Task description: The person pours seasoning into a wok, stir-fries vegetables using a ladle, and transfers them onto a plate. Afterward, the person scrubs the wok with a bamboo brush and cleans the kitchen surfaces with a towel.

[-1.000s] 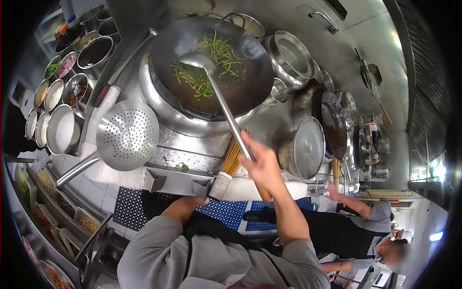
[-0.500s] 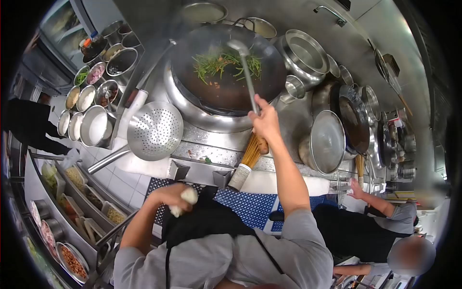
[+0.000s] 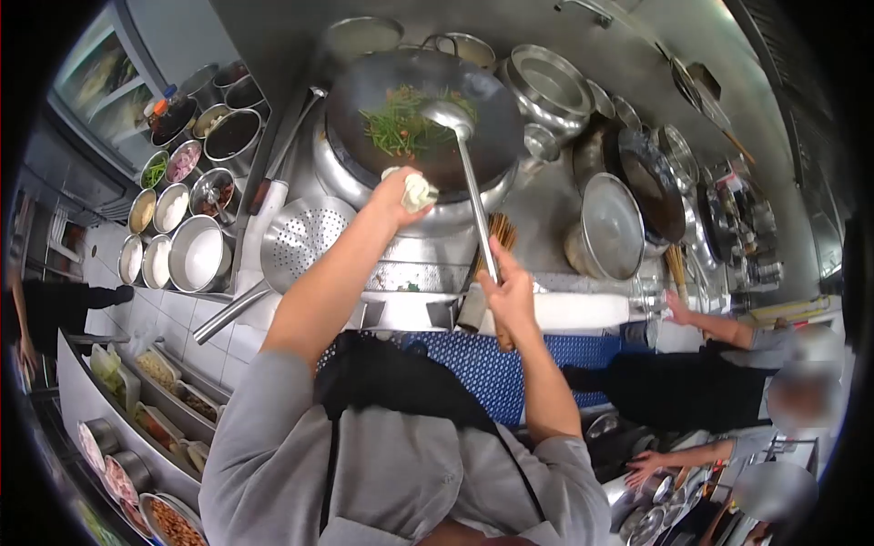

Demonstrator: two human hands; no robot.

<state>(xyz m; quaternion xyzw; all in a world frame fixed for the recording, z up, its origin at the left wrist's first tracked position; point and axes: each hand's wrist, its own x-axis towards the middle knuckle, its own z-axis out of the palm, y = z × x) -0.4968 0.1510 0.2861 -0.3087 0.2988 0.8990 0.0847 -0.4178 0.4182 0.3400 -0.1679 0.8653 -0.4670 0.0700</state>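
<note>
At the near rim of the dark wok (image 3: pixel 355 109), my left hand (image 3: pixel 401 202) is closed around a pale folded cloth (image 3: pixel 418 193). My right hand (image 3: pixel 512 293) grips the handle of a long metal ladle (image 3: pixel 472 173). The ladle's bowl rests inside the wok, over green beans (image 3: pixel 393 126) mixed with small reddish bits. A bamboo brush (image 3: pixel 500 238) lies just left of my right hand. Left of the wok sits a round perforated strainer (image 3: pixel 299 238), its handle pointing toward the lower left.
Containers of ingredients and a white-filled pot (image 3: pixel 198 255) stand at the left. A metal pot (image 3: pixel 612 227) and another wok (image 3: pixel 651 187) are at the right. Co-workers' hands (image 3: pixel 678 309) show at the right, and a person in dark clothes (image 3: pixel 55 309) at the far left.
My left hand has moved up from near my body to the wok's rim with the cloth. The ladle's bowl has come lower in the wok, and the beans have shifted.
</note>
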